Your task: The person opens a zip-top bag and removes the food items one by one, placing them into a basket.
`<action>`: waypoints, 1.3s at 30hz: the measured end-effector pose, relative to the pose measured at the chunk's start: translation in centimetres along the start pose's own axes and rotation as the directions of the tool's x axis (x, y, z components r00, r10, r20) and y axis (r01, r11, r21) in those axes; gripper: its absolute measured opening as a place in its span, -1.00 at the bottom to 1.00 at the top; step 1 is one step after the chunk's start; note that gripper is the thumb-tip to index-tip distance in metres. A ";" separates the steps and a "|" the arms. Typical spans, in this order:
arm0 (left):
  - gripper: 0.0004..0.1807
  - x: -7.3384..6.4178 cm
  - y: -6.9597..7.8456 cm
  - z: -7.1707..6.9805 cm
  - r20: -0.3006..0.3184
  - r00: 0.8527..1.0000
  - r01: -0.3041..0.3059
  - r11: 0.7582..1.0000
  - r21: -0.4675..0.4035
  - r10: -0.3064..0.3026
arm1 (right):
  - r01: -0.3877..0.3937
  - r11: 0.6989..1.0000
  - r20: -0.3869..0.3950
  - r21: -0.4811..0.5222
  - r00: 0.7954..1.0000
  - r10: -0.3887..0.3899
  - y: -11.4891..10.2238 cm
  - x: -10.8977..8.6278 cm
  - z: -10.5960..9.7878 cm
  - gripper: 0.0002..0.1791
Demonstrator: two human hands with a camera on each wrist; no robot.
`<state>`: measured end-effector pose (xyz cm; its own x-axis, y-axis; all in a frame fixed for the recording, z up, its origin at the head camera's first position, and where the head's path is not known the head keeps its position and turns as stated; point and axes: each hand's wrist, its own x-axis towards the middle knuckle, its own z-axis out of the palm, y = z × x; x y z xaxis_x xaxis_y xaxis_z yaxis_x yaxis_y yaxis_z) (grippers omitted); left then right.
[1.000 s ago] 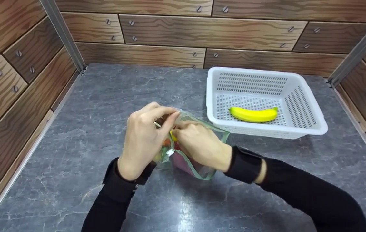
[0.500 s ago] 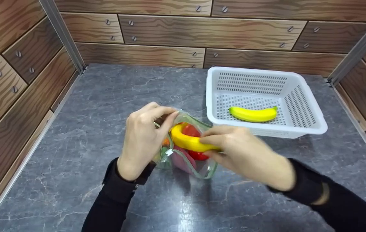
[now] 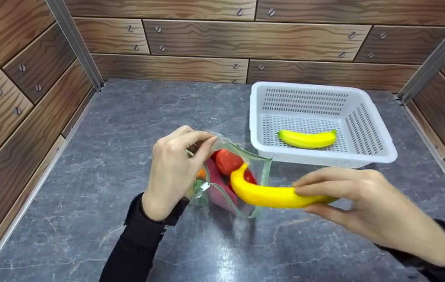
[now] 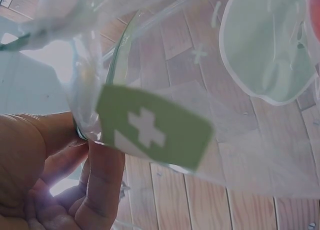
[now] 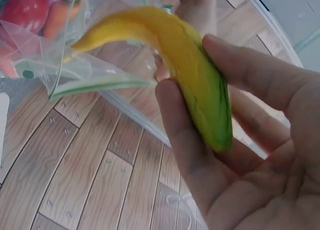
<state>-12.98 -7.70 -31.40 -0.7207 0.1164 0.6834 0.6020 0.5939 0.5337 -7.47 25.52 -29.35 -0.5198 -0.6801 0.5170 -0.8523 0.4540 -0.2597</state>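
Observation:
My left hand (image 3: 177,168) pinches the rim of a clear zip bag (image 3: 265,170) with green edging and holds its mouth apart. A green label with a white cross shows on the bag (image 4: 155,125) in the left wrist view, close by the pinching fingers. Inside lie a red round fruit (image 3: 228,161), a purplish-pink piece (image 3: 222,194) and an orange one, partly hidden by the hand. Thumb and fingers of my right hand (image 3: 359,199) grip a yellow banana (image 3: 273,196) by its greenish end (image 5: 215,125). The banana's curved tip still overlaps the bag's opening.
A white perforated basket (image 3: 379,152) stands on the grey marbled table (image 3: 69,196) at the back right, with another yellow banana (image 3: 307,139) on its floor. Wood-patterned walls (image 3: 198,39) enclose the table at the back and both sides.
My right hand was down in the bag; it has drawn the banana out toward the right, baring the red fruit. The left hand keeps its pinch on the rim.

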 end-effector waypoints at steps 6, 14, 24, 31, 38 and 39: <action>-0.90 0.0 0.1 -0.1 0.004 1.000 0.002 1.000 -0.005 -0.002 | -0.027 0.995 0.003 0.093 1.000 0.026 0.8 -3.1 -2.5 -0.48; -0.91 0.1 -0.1 -0.2 0.007 1.000 0.008 1.000 0.010 -0.008 | -0.082 0.996 -0.097 0.033 0.992 0.085 3.1 -5.0 -5.3 -0.47; -0.91 0.0 0.0 -0.3 0.003 1.000 0.003 1.000 0.005 -0.003 | -0.319 0.928 -0.091 -0.193 0.947 0.306 7.0 0.3 -4.0 -0.51; -0.90 0.0 -0.1 -0.1 0.009 1.000 0.007 1.000 0.000 -0.007 | -0.474 0.865 0.140 -0.168 0.857 0.497 12.6 3.6 -2.1 -0.71; -0.91 0.1 0.0 0.0 0.009 1.000 0.005 1.000 0.002 -0.005 | -0.571 0.814 0.261 -0.110 0.773 0.578 15.3 6.0 0.1 -0.73; -0.91 0.1 0.0 0.0 0.010 1.000 0.004 1.000 0.002 -0.004 | -0.577 0.810 0.268 -0.104 0.768 0.582 15.5 6.2 0.4 -0.73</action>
<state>-13.06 -7.71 -31.34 -0.7267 0.1217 0.6761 0.5983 0.5958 0.5358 -23.94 28.11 -30.44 -0.9106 -0.4124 0.0269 -0.3840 0.8204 -0.4236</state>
